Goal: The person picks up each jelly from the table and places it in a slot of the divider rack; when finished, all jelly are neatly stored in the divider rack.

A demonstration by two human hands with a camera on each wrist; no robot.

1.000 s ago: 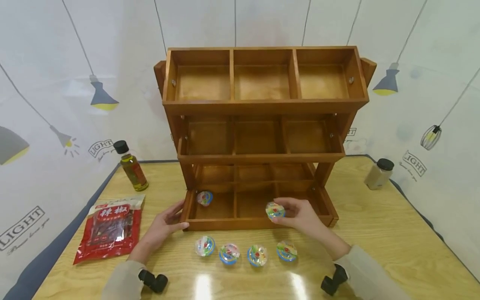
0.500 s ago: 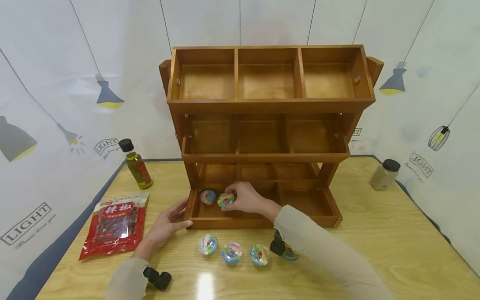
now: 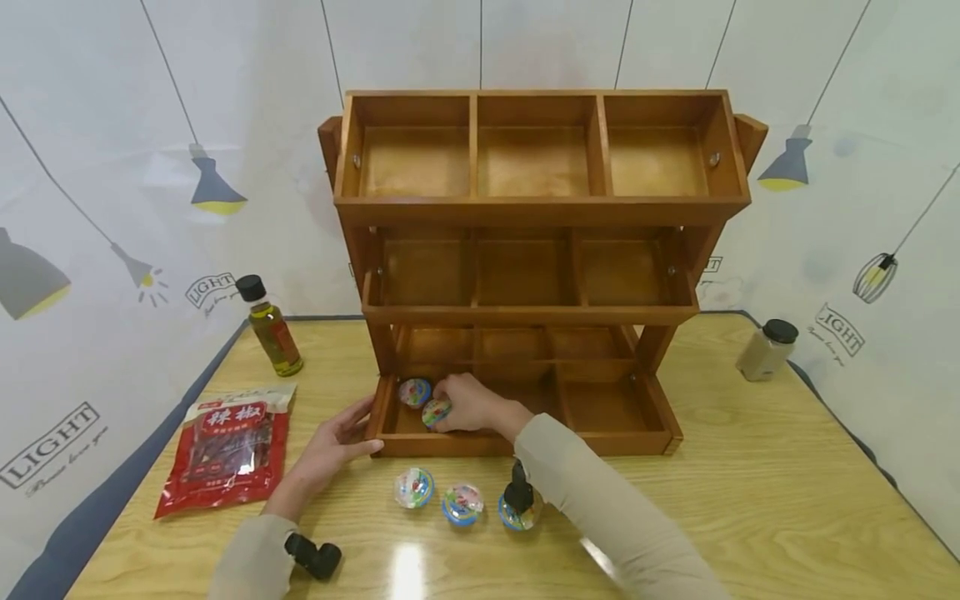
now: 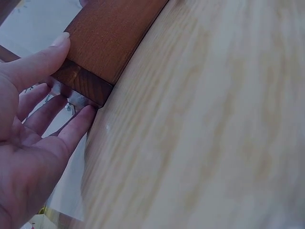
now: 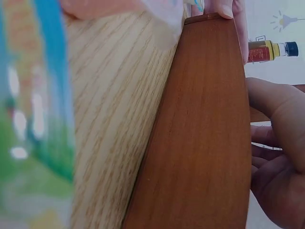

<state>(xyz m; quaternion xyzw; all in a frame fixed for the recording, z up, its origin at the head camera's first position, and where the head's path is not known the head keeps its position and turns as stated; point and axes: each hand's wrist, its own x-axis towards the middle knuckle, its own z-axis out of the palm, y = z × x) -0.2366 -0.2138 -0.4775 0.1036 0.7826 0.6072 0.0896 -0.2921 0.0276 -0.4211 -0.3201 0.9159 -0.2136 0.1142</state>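
Inside the left compartment of the rack's bottom tier, my right hand (image 3: 468,404) holds a small round jelly cup (image 3: 435,412) with a colourful lid. Just behind it lies another jelly cup (image 3: 415,392). My left hand (image 3: 330,450) rests against the left front corner of the brown wooden rack (image 3: 525,447). In the left wrist view its thumb touches the front board (image 4: 114,33) while the fingers (image 4: 78,126) lie along the side. The right wrist view shows my right hand (image 5: 283,143) reaching behind the front board, its fingertips hidden.
In front of the rack, jelly cups (image 3: 414,488), (image 3: 462,505) stand in a row, with one cup (image 3: 517,518) partly under my right wrist. A red chilli bag (image 3: 225,450) and an oil bottle (image 3: 275,333) are left, a black-lidded jar (image 3: 767,350) right.
My right hand has carried a jelly cup leftward from over the bottom tier's middle into the left compartment, then lower towards the front. The left hand stays at the rack's corner.
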